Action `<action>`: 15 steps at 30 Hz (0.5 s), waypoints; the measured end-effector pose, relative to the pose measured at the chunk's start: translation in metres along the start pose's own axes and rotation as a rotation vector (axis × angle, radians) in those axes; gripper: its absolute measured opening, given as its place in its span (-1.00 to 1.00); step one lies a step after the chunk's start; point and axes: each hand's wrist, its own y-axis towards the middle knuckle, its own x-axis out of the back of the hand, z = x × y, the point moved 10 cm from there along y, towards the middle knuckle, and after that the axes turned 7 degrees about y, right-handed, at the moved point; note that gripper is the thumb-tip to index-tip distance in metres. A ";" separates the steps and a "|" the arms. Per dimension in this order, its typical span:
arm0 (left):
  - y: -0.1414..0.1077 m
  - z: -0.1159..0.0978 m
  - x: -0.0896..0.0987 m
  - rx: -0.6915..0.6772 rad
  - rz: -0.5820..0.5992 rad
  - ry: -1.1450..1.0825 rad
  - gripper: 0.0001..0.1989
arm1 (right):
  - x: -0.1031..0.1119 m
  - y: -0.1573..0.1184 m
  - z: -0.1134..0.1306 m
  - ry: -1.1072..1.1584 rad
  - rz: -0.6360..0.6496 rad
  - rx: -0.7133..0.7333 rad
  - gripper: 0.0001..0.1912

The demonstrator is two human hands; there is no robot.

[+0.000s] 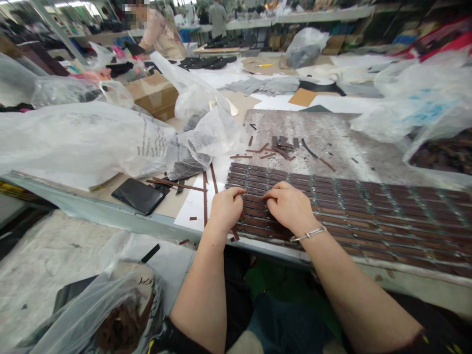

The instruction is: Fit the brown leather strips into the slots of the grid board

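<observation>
Long rows of dark brown strips lie side by side along the front of the table, with small shiny bits in bands across them. My left hand is closed in a pinch at the left end of these rows. A short way to its right, my right hand pinches too, a bracelet on its wrist. Both sets of fingertips meet around one brown strip, which runs between them. Short cut pieces lie in a loose heap behind the rows.
To the left are a black phone, loose brown strips and large clear plastic bags. A cardboard box sits behind them. A bag of brown scraps is at lower left, another bag at right. A person stands across the table.
</observation>
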 end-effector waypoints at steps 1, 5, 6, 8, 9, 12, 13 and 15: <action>0.000 0.002 0.005 0.009 -0.030 -0.037 -0.66 | 0.004 -0.003 0.005 0.017 -0.028 0.032 -0.73; 0.001 0.013 0.021 0.054 -0.119 -0.075 -0.69 | -0.001 -0.020 0.035 0.116 0.030 0.197 -0.76; 0.001 0.016 0.024 0.063 -0.128 -0.067 -0.69 | -0.006 -0.024 0.042 0.129 0.064 0.222 -0.76; 0.000 0.019 0.028 0.074 -0.129 -0.038 -0.70 | -0.015 -0.031 0.050 0.129 0.103 0.235 -0.75; 0.000 0.021 0.029 0.078 -0.116 -0.012 -0.71 | -0.019 -0.032 0.052 0.119 0.108 0.228 -0.75; -0.003 0.025 0.027 0.083 -0.032 0.095 -0.75 | -0.029 -0.034 0.054 0.069 0.112 0.195 -0.76; -0.005 0.025 0.026 0.080 -0.005 0.124 -0.76 | -0.031 -0.034 0.054 0.056 0.111 0.185 -0.77; -0.008 0.026 0.026 0.072 0.027 0.155 -0.79 | -0.034 -0.033 0.053 0.047 0.112 0.166 -0.79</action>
